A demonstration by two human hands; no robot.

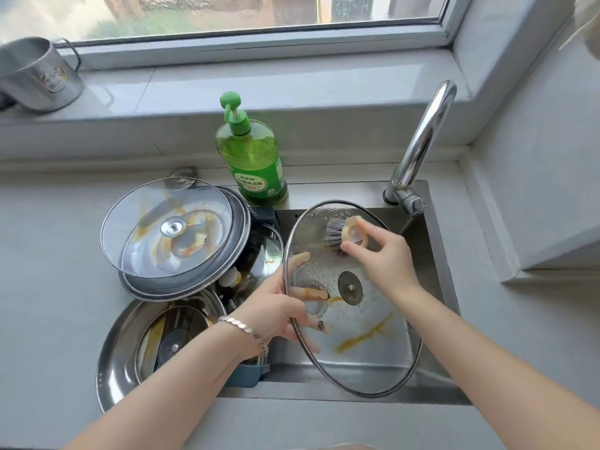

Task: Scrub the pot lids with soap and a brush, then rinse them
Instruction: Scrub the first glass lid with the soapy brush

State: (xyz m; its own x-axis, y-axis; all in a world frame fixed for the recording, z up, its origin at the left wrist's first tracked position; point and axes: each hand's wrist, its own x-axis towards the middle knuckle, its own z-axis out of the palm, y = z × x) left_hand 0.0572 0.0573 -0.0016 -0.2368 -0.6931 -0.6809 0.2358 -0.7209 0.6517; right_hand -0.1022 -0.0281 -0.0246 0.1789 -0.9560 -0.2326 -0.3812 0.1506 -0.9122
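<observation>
While left hand (276, 306) holds the glass lid (373, 336) tilted over the sink (430, 271), fingers (297, 259) clamped on its left rim, right hand (386, 254) has fingers pinched on the round brush (337, 230). Bristles touch the lid's sudsy upper part. Orange streaks on the lower half. More dirty lids (168, 228) stacked left on the tabletop (48, 254). Green soap bottle (253, 160) stands behind the sink.

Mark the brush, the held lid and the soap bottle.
brush (336, 231): head view, on the grey bristles.
held lid (350, 287): head view, on its centre disc.
soap bottle (251, 157): head view, on the green body above the label.
</observation>
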